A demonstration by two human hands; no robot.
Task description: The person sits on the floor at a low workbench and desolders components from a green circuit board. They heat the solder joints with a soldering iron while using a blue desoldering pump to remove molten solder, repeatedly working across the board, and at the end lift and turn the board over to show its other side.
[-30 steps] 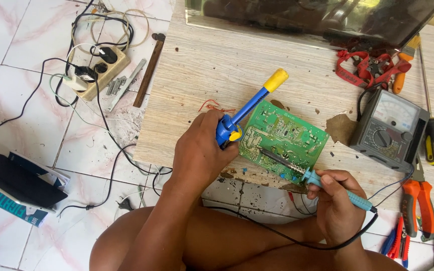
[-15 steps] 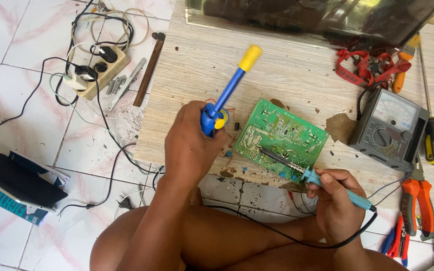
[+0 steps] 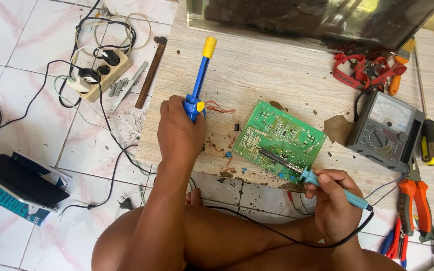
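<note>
One circuit board (image 3: 282,134), one soldering iron (image 3: 305,174), one blue desoldering pump (image 3: 199,80).

Home repair corner: multimeter (image 3: 385,131), pliers (image 3: 414,207)

Bare board (image 3: 257,65) (multimeter (image 3: 385,131) right)

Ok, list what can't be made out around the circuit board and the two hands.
Head view:
- Soldering iron tip: too small to tell whether it touches the green circuit board.
- Lower end of the blue desoldering pump: hidden inside the left hand.
- Board components: too small to identify.
- Pliers at the right: partly cut off by the frame edge.
- Right hand fingertips: hidden behind the iron's handle.
</note>
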